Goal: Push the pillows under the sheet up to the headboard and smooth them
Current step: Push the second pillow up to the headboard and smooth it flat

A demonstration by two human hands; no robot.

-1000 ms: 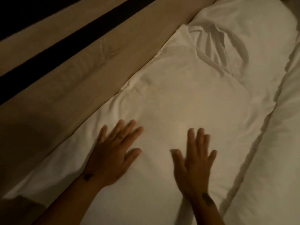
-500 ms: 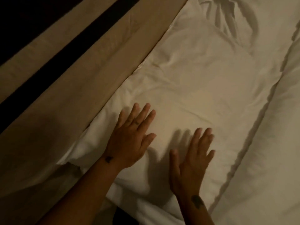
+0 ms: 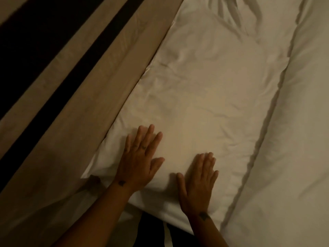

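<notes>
the way toward 10 o'clock is blocked by the tan padded headboard (image 3: 99,97), pressed against the white sheet-covered pillow (image 3: 204,97); open bedding is left toward 1 o'clock.

No legible text — none anywhere

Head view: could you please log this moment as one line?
left hand: flat on pillow | right hand: flat on pillow | pillow: against headboard | phase: smoothing

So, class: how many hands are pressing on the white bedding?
2. The left hand lies flat near the headboard; the right hand lies flat beside it.
</notes>
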